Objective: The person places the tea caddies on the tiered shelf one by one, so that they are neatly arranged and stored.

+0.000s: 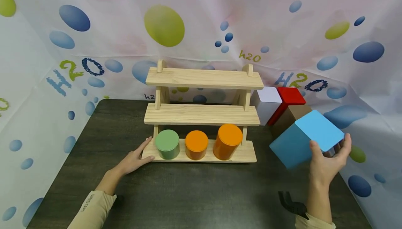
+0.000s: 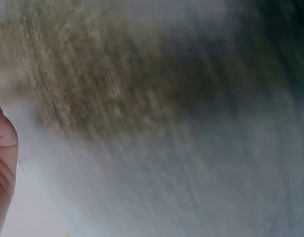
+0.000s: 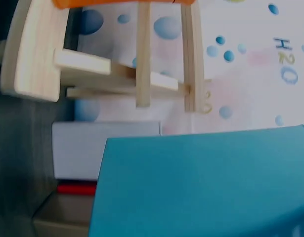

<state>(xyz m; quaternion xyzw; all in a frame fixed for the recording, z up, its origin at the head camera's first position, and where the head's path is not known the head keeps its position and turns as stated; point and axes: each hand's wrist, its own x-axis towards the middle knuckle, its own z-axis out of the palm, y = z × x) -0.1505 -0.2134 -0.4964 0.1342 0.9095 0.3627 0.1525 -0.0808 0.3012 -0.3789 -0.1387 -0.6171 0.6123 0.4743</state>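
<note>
Above a dark wood-grain tabletop [image 1: 201, 194], my left hand [image 1: 133, 159] touches the left end of a three-tier pale wooden stand [image 1: 202, 114], its thumb and fingers apart. My right hand [image 1: 328, 162] is clamped on a light-blue rectangular box [image 1: 306, 140] — held tilted, to the right of the stand and apart from it. Along the bottom tier [image 1: 250, 153], left to right, stand a matte green cylinder [image 1: 167, 145], a short orange cylinder [image 1: 196, 145] and a taller orange cylinder [image 1: 228, 141] (all three upright). Beyond my raised box come a brown box [image 1: 287, 119], a glossy red box [image 1: 287, 100] and a white box [image 1: 266, 105] — the white one nearest the stand — before a white backdrop [image 1: 201, 12] spotted blue and green.
</note>
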